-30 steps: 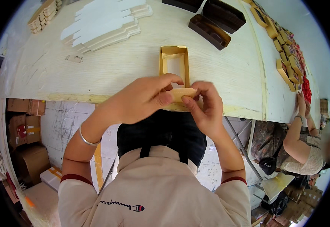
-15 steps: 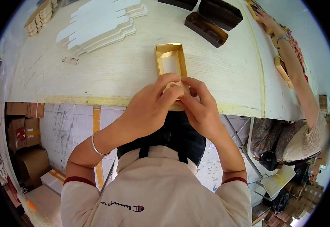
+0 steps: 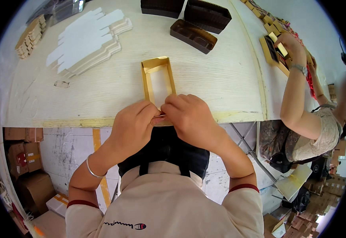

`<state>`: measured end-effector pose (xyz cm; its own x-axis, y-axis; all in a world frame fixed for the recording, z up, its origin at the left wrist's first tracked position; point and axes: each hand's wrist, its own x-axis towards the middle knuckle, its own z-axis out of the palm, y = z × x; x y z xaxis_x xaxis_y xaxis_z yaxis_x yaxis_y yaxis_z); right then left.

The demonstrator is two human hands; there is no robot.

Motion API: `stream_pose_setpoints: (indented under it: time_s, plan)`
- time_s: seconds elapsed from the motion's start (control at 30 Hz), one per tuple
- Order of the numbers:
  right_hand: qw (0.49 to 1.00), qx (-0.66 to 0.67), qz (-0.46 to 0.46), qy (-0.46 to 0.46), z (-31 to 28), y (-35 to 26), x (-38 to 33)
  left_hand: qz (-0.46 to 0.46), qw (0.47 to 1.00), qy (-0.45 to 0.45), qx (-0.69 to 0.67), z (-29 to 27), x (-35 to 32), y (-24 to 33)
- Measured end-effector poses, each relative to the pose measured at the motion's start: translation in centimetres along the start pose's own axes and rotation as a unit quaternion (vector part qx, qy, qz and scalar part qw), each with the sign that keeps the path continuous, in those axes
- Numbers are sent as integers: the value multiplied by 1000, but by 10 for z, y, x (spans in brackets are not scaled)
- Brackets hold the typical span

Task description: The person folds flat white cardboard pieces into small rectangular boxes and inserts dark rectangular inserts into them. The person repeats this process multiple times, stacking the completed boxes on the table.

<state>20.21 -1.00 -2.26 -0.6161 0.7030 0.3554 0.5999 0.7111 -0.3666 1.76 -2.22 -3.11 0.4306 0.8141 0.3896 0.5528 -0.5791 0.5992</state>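
A gold open-topped cardboard box point(image 3: 145, 81) with a white inner floor lies at the front edge of the table, its near end toward me. My left hand point(image 3: 132, 126) pinches that end from the left, fingers bent over the edge and thumb below. Close beside it, my right hand point(image 3: 189, 119) has its fingers curled down on the same end from the right. Between the two hands a thin edge of the card shows. Most of the near end is hidden under my fingers.
A stack of flat white box blanks point(image 3: 84, 41) lies at the left, near a bundle of folded gold card point(image 3: 31, 37). Dark brown plastic trays point(image 3: 193, 36) stand at the back. At the right, a co-worker's arm point(image 3: 296, 89) reaches over gold boxes point(image 3: 269, 50).
My fingers have shifted on the box's near end, the right hand now further over its edge. The whole view has moved a little. The co-worker has leaned and now handles a nearer gold box.
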Motion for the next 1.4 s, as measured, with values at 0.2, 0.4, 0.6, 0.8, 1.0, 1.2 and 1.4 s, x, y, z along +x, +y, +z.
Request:
stream_pose_setpoints:
  time_s: [0.2,0.4,0.6,0.8,1.0,1.2,1.4]
  plan:
    - [992,64,91,-58,-4,-10,6,-53,984,-156,-70,-26,17,-9]
    - [944,313,99,20,-27,-13,4,35,983,-179,34,-47,4,-8]
    - [982,26,176,-59,-40,17,51,105,982,-97,123,-43,-2,-8]
    - [979,-27,162,-121,-14,26,66,98,988,-29,117,-29,-9,-1]
    - [973,-46,200,-101,-6,22,77,89,985,-33,145,-32,-10,-9]
    - [952,-34,244,-183,-27,9,64,-34,995,-4,92,-31,-23,-18]
    - [966,-48,209,-144,-21,14,58,-22,998,23,56,-24,-20,-25]
